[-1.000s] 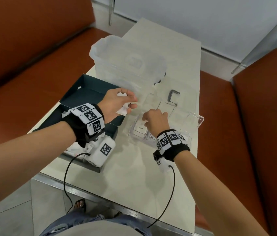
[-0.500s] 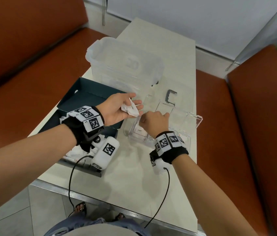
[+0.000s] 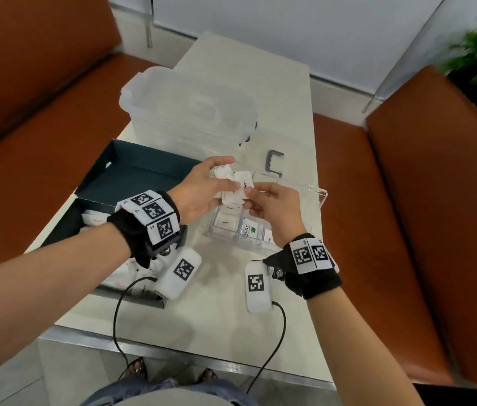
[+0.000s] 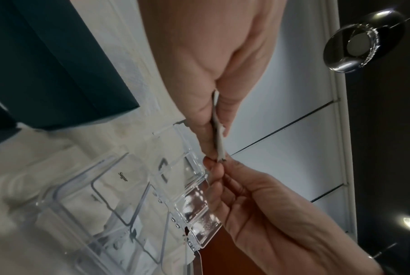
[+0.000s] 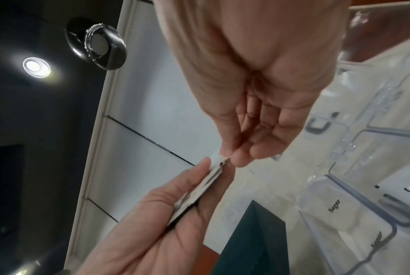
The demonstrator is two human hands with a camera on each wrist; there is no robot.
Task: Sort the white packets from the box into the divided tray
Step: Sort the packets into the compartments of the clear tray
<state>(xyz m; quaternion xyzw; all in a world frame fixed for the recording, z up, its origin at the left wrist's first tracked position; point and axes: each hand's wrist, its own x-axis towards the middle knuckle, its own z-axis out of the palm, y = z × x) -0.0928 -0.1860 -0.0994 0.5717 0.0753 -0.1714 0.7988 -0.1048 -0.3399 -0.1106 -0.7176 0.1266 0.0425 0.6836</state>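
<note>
Packets (image 3: 232,183) are sitting fanned in a small stack between the 2 hands, held in the air just above the divided tray (image 3: 317,197) on the pale worktop (image 3: 219,312). The left hand (image 3: 199,190) is gripping the stack, thumb on one face and fingers (image 4: 203,119) on the other, while the right hand (image 3: 272,209) is pinching the near corner of 1 packet (image 5: 219,160) between thumb and fingertip, so both hands are closing on paper rather than hanging loose. More white packets are lying in the dark box (image 3: 131,183) beside the left forearm, and several marked "Sugar" are already lying flat in the tray's compartments. Judging by how thin they are looking edge-on, these sachets are going to be light, limp and slippery against each other, bending rather than staying stiff, and the paper is probably tearing easily if tugged. Taking 1 by a sealed edge or corner, with a gentle sideways slide, is looking like the safest way to be separating it without dragging its neighbours out. Beyond the tray a large clear lidded container (image 3: 190,112) is standing on the worktop
</note>
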